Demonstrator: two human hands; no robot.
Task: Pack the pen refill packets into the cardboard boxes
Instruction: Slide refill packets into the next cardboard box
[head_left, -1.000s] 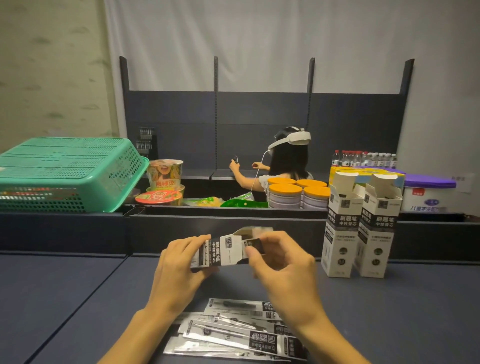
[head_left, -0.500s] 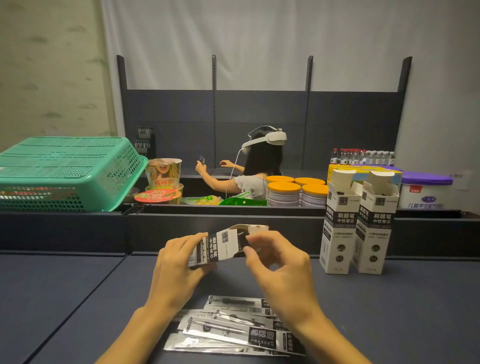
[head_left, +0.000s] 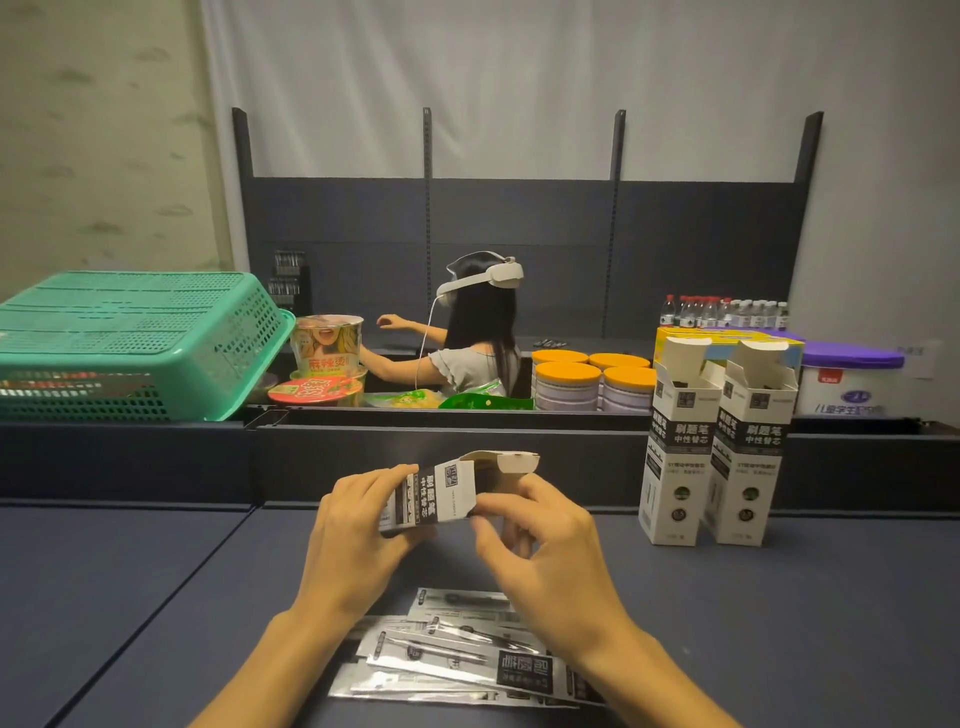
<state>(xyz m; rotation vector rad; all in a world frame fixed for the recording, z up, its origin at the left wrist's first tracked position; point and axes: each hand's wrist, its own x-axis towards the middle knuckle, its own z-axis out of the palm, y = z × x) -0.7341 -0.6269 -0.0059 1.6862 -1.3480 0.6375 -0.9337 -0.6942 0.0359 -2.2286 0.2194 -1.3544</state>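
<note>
A small white-and-black cardboard box (head_left: 448, 491) lies sideways in the air above the dark table, its top flap open toward the right. My left hand (head_left: 358, 535) grips its bottom end. My right hand (head_left: 540, 545) pinches the open end near the flap. Below my wrists several clear pen refill packets (head_left: 457, 660) lie fanned out on the table. Two more matching boxes (head_left: 719, 441) stand upright at the right, their top flaps open.
A raised dark ledge (head_left: 156, 457) runs across behind my hands. On it sit an upturned green basket (head_left: 130, 343), noodle cups (head_left: 327, 348), orange-lidded cans (head_left: 587, 384) and a purple-lidded tub (head_left: 852, 379). A person wearing a headset (head_left: 478, 332) works beyond the ledge.
The box in my hands has tilted and shifted slightly while my right fingers worked at its open end. The person behind the ledge has moved to the left.
</note>
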